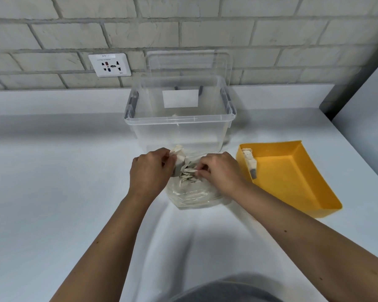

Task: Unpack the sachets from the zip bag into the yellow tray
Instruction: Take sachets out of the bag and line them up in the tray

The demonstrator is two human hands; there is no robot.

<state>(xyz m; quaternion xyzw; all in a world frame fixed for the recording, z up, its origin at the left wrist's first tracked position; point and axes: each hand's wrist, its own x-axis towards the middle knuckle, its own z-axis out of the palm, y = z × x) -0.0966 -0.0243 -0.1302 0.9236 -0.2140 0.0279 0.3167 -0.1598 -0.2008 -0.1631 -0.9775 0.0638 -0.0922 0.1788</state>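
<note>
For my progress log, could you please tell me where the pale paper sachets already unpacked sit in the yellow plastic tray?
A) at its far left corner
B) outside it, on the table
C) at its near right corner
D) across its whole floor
A: the small stack of pale sachets stands against the left wall at the far corner of the yellow plastic tray.

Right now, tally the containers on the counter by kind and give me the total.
Clear plastic bin: 1
Yellow tray: 1
Zip bag: 1
Total: 3
The sachets are too bunched to count.
</note>
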